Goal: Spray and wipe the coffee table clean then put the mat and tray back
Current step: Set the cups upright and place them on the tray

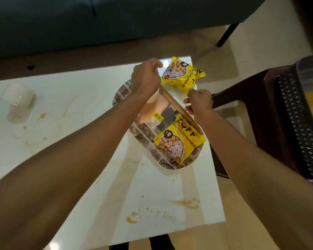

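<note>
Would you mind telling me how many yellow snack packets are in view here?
2. One yellow packet lies on the coffee table at its far right corner; the other packet rests on the tilted tray that both hands hold. None seems hidden.

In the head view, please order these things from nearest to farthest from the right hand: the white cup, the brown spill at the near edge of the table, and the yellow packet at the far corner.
From the right hand:
1. Yellow packet, just beyond it at the far corner.
2. Brown spill, near table edge, toward the person.
3. White cup, far left of the table.
</note>
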